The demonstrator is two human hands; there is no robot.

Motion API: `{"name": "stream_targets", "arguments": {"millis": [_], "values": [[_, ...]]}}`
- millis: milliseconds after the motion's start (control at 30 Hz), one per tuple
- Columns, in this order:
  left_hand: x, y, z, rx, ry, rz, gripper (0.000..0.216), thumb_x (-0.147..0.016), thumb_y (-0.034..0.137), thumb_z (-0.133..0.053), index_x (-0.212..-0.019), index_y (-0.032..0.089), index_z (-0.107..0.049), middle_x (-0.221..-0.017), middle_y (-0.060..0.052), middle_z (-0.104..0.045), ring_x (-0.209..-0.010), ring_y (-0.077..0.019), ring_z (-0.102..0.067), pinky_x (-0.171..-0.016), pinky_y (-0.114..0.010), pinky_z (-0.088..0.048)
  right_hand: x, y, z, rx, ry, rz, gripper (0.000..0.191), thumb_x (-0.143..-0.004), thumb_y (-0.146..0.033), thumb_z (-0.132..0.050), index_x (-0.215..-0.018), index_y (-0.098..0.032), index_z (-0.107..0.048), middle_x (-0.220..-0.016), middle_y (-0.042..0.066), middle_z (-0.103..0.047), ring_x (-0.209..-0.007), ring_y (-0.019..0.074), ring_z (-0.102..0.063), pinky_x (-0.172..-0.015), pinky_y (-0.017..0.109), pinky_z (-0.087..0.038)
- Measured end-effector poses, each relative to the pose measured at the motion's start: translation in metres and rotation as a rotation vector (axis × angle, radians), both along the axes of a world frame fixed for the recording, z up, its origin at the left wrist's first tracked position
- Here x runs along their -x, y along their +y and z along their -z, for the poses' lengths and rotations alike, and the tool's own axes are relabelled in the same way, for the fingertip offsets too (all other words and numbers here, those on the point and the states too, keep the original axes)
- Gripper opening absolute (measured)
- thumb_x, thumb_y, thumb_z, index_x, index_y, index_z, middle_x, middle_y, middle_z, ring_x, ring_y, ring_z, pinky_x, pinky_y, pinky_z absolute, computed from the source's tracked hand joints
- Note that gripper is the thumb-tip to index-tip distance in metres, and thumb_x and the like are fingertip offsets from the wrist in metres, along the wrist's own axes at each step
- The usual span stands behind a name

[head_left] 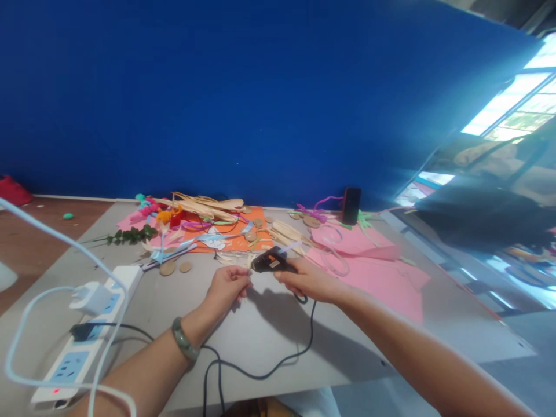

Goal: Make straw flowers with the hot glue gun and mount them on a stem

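Note:
In my right hand point(306, 279) is a black hot glue gun point(270, 260), with a translucent glue stick point(290, 247) poking out of its back. Its nozzle points left, toward my left hand point(230, 285). The left fingers are pinched together around a small pale strip point(251, 262) at the nozzle; its exact kind is too small to make out. A black cord point(278, 370) runs from the gun down over the table's front edge. Two round wooden slices point(167, 267) lie just left of my left hand.
A white power strip point(78, 359) with plugs and cables stands at the left. Behind lie orange paper point(204, 240), pale flat strips point(204, 204), ribbons and a green leafy sprig point(132, 234). Pink paper point(377, 284) and an upright dark phone-like object point(351, 206) are at the right, before a blue panel point(243, 104).

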State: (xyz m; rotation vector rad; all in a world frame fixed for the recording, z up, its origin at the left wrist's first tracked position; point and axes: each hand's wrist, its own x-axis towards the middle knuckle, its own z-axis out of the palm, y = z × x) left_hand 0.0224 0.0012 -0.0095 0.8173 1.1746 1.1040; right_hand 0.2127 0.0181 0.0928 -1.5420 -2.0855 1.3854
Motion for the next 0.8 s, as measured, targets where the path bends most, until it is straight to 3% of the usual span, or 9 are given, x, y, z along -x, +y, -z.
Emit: {"name": "stream_targets", "arguments": {"millis": [800], "values": [[0.0007, 0.0012, 0.0032, 0.016, 0.013, -0.007, 0.016, -0.060, 0.017, -0.067, -0.075, 0.011, -0.064, -0.054, -0.004, -0.066, -0.034, -0.0056, -0.046, -0.032, -0.016, -0.032, 0.0003, 0.0000, -0.0014, -0.010, -0.060, -0.003, 0.024, -0.082, -0.040, -0.051, -0.072, -0.017, -0.051, -0.051, -0.003, -0.051, -0.044, 0.0105, -0.046, -0.043, 0.022, -0.035]]}}
